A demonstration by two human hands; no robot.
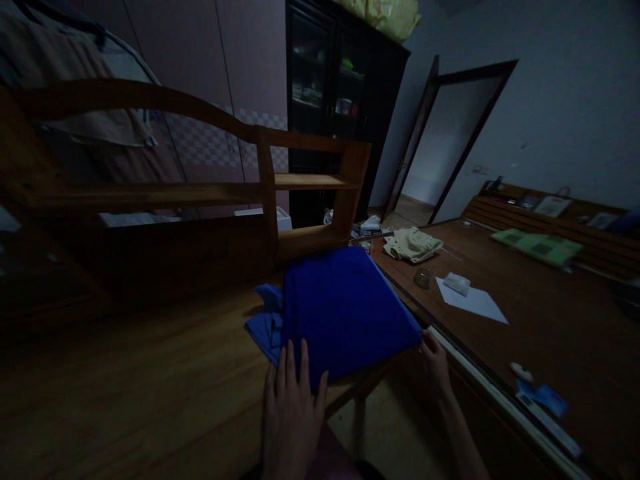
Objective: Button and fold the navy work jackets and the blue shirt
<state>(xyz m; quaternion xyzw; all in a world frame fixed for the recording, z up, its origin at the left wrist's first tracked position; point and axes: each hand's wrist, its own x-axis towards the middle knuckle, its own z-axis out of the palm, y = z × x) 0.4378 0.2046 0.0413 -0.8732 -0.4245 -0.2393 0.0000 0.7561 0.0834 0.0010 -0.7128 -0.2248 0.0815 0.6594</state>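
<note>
A folded blue cloth (pixel 340 307) lies on a wooden board surface (pixel 150 393) in front of me. My left hand (pixel 293 407) rests flat, fingers stretched out, with its fingertips on the cloth's near edge. My right hand (pixel 434 360) is at the cloth's near right corner, fingers curled and touching that corner; the dim light hides whether it pinches the fabric.
A wooden headboard with shelves (pixel 310 193) stands behind the cloth. To the right is a second wooden surface (pixel 550 320) with a pale folded garment (pixel 413 243), a white sheet of paper (pixel 473 300), a small jar (pixel 423 277) and a green cloth (pixel 537 245). A dark cabinet (pixel 340 100) and open doorway (pixel 450 147) lie beyond.
</note>
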